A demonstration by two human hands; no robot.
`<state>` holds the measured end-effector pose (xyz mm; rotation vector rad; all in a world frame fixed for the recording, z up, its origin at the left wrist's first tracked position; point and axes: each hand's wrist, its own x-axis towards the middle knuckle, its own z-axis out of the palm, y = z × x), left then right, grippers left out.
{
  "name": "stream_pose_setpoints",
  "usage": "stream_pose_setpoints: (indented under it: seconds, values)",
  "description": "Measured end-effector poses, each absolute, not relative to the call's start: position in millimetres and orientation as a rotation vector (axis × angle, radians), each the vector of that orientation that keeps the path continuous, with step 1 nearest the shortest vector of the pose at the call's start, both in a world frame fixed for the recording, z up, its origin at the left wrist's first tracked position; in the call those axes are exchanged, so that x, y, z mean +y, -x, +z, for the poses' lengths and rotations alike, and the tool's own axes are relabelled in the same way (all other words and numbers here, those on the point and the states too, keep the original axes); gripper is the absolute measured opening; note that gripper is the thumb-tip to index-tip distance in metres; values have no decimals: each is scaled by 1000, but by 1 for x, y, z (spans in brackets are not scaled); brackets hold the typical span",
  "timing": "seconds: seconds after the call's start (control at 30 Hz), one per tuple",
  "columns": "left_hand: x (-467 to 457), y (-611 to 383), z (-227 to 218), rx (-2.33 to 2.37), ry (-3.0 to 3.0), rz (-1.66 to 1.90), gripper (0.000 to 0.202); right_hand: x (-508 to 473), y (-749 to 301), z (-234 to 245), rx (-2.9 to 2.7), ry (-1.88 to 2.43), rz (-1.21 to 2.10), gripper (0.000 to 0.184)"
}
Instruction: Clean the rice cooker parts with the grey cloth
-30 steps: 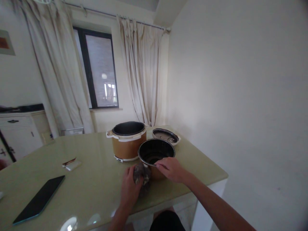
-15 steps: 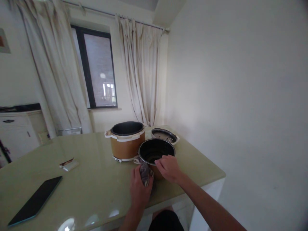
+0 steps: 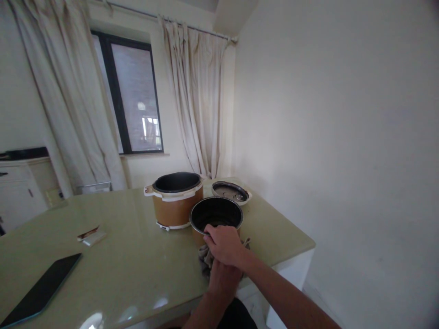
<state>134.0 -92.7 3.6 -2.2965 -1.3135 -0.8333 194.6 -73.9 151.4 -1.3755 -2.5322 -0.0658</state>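
Note:
A black inner pot point(image 3: 216, 214) stands on the pale green table point(image 3: 130, 256), just in front of the brown cooker body point(image 3: 174, 201). My right hand point(image 3: 224, 244) grips the pot's near rim, fingers curled over it. My left hand point(image 3: 222, 278) lies below and partly under the right hand, pressing a grey cloth point(image 3: 206, 257) against the pot's near outer wall. The left hand's fingers are mostly hidden by the right hand. The cooker's lid point(image 3: 231, 192) lies upside down behind the pot.
A dark tablet point(image 3: 37, 292) lies at the table's near left. A small white and brown item point(image 3: 91, 235) sits mid-left. The table's right edge point(image 3: 295, 256) ends close to the pot, next to a plain wall. Curtains and a window stand behind.
My left hand and the cloth have slid rightward around the pot's near side, now under my right hand. The right hand shifted left along the rim. The view moved slightly right.

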Motion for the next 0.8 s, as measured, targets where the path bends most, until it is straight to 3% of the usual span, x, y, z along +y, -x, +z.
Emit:
stream_pose_setpoints:
  seconds: [0.27, 0.47, 0.8]
  values:
    - [-92, -39, 12, -1428, 2182, -817, 62, -62, -211, 147, -2528, 1458, -146, 35]
    - [-86, 40, 29, -1811, 1926, -814, 47, -54, -225, 143, -2471, 1643, -249, 37]
    - [-91, 49, 16, -1813, 1903, -913, 43, -43, -252, 138, -2355, 1816, -330, 36]
